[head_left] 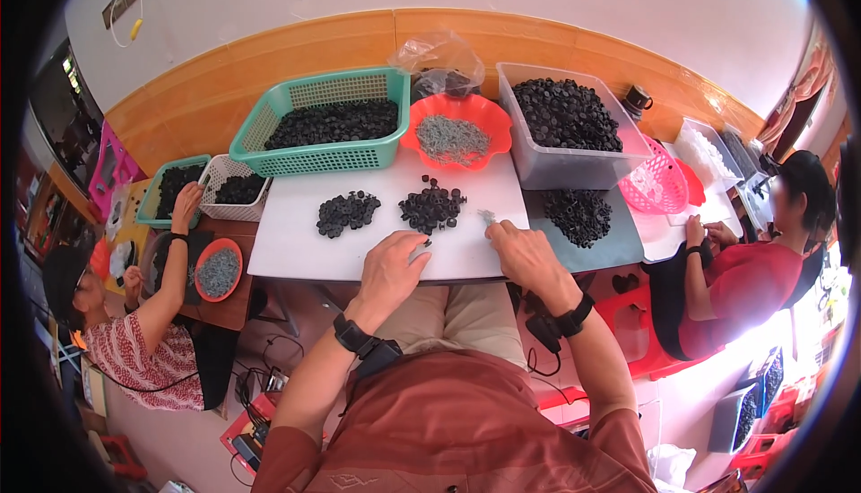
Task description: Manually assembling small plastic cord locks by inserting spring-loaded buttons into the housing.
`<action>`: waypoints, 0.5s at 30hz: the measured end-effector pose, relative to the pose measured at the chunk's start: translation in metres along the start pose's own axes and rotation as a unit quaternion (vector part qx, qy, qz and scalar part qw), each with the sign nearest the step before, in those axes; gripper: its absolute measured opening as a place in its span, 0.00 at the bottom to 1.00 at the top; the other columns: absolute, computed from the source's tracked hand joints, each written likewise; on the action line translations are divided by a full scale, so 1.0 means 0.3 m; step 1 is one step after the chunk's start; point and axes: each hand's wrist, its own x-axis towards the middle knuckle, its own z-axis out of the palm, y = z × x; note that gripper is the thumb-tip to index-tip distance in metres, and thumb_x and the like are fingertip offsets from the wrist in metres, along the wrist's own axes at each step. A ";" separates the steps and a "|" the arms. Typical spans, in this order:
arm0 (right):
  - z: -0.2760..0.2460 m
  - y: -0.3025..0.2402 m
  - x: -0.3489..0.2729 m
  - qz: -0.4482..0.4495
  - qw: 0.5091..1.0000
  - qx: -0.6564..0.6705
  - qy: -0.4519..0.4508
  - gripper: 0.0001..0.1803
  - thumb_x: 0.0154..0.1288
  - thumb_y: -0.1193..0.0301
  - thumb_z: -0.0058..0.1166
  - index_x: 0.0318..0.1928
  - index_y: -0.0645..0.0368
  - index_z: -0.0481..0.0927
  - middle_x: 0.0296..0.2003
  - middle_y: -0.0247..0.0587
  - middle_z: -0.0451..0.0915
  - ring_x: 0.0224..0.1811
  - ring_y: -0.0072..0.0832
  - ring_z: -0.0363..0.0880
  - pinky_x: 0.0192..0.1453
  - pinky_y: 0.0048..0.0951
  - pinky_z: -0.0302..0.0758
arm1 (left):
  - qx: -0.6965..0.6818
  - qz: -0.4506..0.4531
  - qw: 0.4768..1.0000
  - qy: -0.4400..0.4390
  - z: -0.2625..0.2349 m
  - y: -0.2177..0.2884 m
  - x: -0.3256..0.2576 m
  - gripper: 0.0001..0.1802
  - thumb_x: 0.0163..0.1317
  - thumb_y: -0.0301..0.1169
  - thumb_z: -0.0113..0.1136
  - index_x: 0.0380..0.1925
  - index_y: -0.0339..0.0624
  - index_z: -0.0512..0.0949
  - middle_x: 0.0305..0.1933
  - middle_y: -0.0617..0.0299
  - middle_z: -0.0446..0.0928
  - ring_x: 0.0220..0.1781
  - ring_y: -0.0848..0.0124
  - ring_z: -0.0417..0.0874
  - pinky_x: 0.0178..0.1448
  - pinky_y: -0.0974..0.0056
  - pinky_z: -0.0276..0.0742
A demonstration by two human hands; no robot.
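Your red-brown shirt lies nearest. By the white surface's near edge, your left hand's thumb and forefinger nearly meet at a small black part; your right hand's bunched fingertips reach grey pins toward the right edge. You cannot tell either grip. Black piles sit mid-surface.

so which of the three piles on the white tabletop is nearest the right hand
The small grey pile, at the right hand. It alone is grey; the left black pile and middle black pile are bigger and farther away.
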 end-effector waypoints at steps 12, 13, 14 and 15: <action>-0.006 -0.028 -0.047 0.010 0.992 0.108 0.064 0.15 0.62 0.82 0.49 0.49 0.60 0.79 0.46 0.48 0.79 0.39 0.52 0.83 0.40 0.50 0.79 | 0.101 0.074 0.992 -0.023 0.020 -0.020 0.041 0.09 0.62 0.24 0.62 0.43 0.40 0.84 0.43 0.56 0.83 0.47 0.53 0.82 0.52 0.53 0.80; -0.003 -0.026 -0.050 0.011 0.989 0.125 0.078 0.14 0.63 0.81 0.49 0.49 0.60 0.79 0.46 0.47 0.79 0.39 0.52 0.83 0.40 0.50 0.78 | 0.105 0.074 0.991 -0.032 0.018 -0.022 0.044 0.09 0.62 0.24 0.62 0.42 0.40 0.84 0.42 0.56 0.82 0.47 0.53 0.82 0.52 0.53 0.80; -0.005 -0.029 -0.053 0.012 0.989 0.127 0.077 0.14 0.63 0.81 0.49 0.49 0.60 0.79 0.46 0.47 0.79 0.39 0.52 0.83 0.40 0.50 0.78 | 0.106 0.073 0.991 -0.034 0.015 -0.021 0.047 0.09 0.62 0.24 0.62 0.42 0.40 0.84 0.42 0.56 0.82 0.47 0.53 0.82 0.52 0.53 0.80; -0.007 -0.034 -0.056 0.021 0.985 0.145 0.085 0.11 0.65 0.80 0.51 0.47 0.60 0.79 0.45 0.47 0.80 0.39 0.52 0.82 0.40 0.49 0.78 | 0.105 0.072 0.991 -0.042 0.012 -0.020 0.049 0.08 0.63 0.25 0.62 0.42 0.40 0.84 0.42 0.55 0.82 0.47 0.53 0.82 0.52 0.53 0.80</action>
